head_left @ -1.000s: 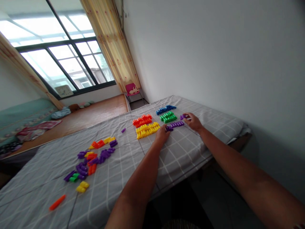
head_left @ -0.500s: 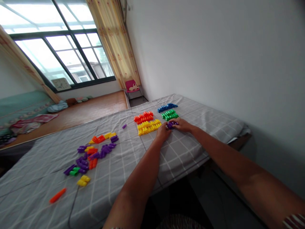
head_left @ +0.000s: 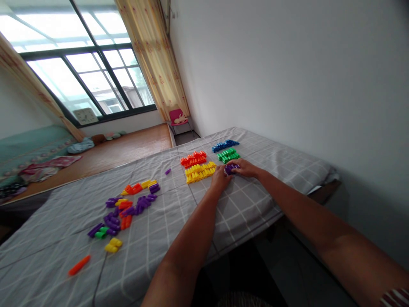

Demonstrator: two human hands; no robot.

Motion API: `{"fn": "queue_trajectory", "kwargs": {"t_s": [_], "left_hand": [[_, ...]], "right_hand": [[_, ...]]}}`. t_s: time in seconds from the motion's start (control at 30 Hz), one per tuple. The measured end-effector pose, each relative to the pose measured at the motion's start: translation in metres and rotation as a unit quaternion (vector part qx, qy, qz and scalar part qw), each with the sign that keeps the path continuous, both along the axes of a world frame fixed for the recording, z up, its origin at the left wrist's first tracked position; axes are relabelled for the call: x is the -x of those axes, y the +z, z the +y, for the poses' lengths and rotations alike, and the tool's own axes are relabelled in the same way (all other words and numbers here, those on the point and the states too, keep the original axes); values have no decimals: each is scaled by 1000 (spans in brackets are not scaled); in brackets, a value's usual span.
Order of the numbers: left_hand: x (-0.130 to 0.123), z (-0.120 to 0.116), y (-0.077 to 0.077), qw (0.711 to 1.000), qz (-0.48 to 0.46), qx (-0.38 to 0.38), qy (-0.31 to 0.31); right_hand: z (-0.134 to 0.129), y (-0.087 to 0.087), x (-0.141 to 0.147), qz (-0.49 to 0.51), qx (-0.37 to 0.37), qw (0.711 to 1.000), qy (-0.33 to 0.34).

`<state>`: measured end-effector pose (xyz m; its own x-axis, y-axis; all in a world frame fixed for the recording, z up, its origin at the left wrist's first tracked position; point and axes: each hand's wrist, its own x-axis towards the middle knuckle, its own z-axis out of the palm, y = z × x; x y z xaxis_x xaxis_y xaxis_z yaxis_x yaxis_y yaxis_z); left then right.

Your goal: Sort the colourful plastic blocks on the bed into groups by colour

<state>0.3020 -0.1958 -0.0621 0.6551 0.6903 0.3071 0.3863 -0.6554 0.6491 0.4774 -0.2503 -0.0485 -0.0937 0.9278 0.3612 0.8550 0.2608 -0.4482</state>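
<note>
On the grey checked cloth, a short row of purple plastic pieces [head_left: 230, 169] lies between my two hands. My right hand [head_left: 246, 168] curls its fingers over the row from the right. At the row's left end, my left hand [head_left: 221, 178] is closed against it, its fingertips partly hidden. Just beyond sit stacked green pieces [head_left: 228, 155], with blue pieces [head_left: 225, 145] farther back. Left of my hands are stacked yellow pieces [head_left: 200, 172], and behind those, orange-red pieces [head_left: 193, 159].
A loose pile of mixed purple, orange, yellow and green pieces [head_left: 140, 205] spreads over the left of the cloth [head_left: 172, 238]. A lone purple piece [head_left: 168, 171] and a long orange piece [head_left: 79, 265] lie apart. A white wall [head_left: 287, 76] borders the right side.
My left hand has shifted slightly, its fingers now nearer the purple row's end, and the purple pieces look more evenly lined up. The view has tilted a little.
</note>
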Motion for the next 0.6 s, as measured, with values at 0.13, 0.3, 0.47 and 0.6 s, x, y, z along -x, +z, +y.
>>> {"fn": "queue_trajectory", "kwargs": {"t_s": [0.13,0.3,0.47,0.6], "left_hand": [[-3,0,1,1000,1,-23,2],[-3,-2,6,999,26,-19,25],[-5,0,3,999,40,-18,28],[-7,4,-1,999,33,-32,25]], "right_hand": [[-6,6,-20,42,-2,999,-18],[-10,7,-57,36,32,986,-157],[-4,-8,-53,-51,24,991,-122],[2,-7,-38,-85,31,988,-127]]}}
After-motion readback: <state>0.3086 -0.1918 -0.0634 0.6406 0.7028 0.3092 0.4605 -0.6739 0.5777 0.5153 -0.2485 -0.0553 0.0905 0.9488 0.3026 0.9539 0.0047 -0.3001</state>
